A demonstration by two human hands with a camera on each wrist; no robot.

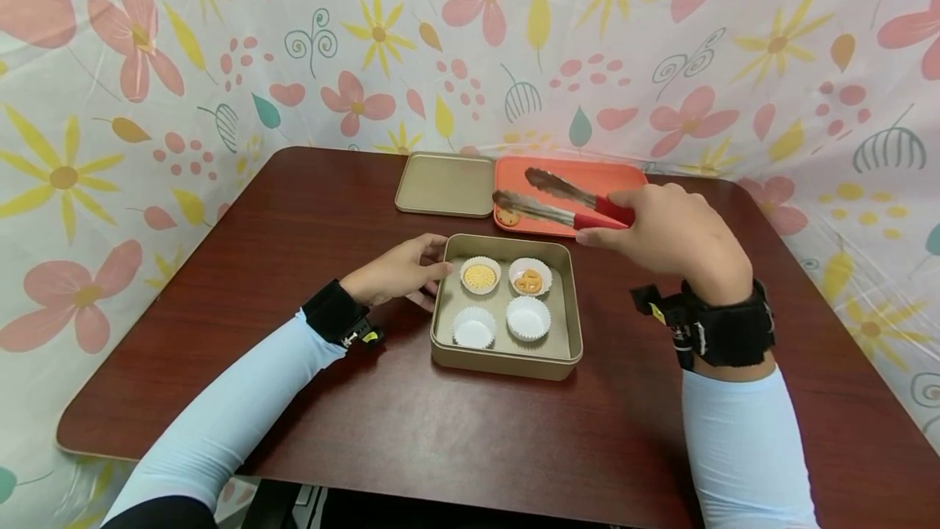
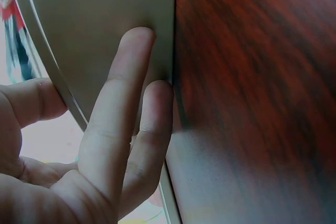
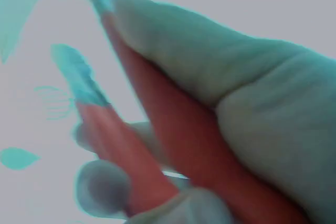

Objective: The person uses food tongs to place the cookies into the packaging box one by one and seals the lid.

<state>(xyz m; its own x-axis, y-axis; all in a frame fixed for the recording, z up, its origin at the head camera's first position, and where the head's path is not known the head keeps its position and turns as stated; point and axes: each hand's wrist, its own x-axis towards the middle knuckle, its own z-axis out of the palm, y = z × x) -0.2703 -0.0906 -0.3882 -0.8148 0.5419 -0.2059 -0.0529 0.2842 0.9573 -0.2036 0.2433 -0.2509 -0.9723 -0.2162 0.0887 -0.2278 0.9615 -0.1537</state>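
My right hand (image 1: 671, 227) grips a pair of red-handled metal tongs (image 3: 184, 124) above the orange tray. The tong arms stand apart, with nothing between their tips. My left hand (image 1: 400, 270) rests at the left side of a gold rectangular tin (image 1: 507, 362). In the left wrist view its fingers (image 2: 113, 98) lie nearly straight against the tin's outer wall, with another digit at the rim. Inside the tin are white paper cups. The back left cup (image 1: 480, 291) holds a round yellow cracker, the back right one (image 1: 530, 288) small pretzels. Both front cups (image 1: 529, 319) are empty.
Behind the tin lies an orange tray (image 1: 580, 170), with a round cookie (image 1: 507, 217) at its front left corner, partly under the tongs in view. Left of the tray is a flat gold lid (image 1: 448, 186). A flowered cloth (image 1: 411, 39) hangs behind the brown table (image 1: 330, 211).
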